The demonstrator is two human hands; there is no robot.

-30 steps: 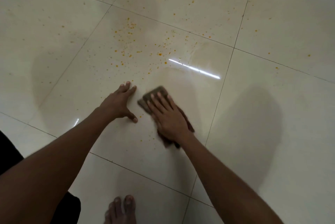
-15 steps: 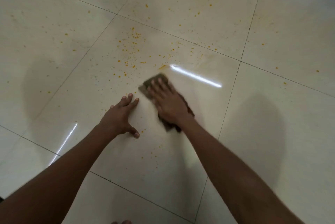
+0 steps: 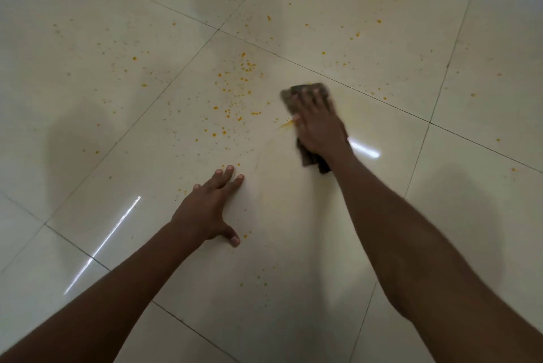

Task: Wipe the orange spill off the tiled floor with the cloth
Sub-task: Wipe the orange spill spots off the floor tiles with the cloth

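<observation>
Looking down at a glossy cream tiled floor [image 3: 382, 230], seen from head height. Right hand [image 3: 318, 124] flat with fingers straight, pressing a dark folded cloth [image 3: 307, 89] onto the floor, cloth edges showing beyond the fingertips and behind the wrist. Left hand [image 3: 210, 209] near the cloth, on its left and closer to the viewer, spread open with fingers splayed, bracing on the tile and holding nothing. Orange spill [image 3: 235, 98] scattered as fine droplets, densest just left of the cloth. One short smeared streak touching the cloth's left edge. Sparser specks beyond the cloth and off to its right, across neighbouring tiles; a few more near the left hand. Tile directly behind the cloth, toward the viewer, mostly free of specks. Judged from this: only a small patch wiped, most of the splatter left to clear.
</observation>
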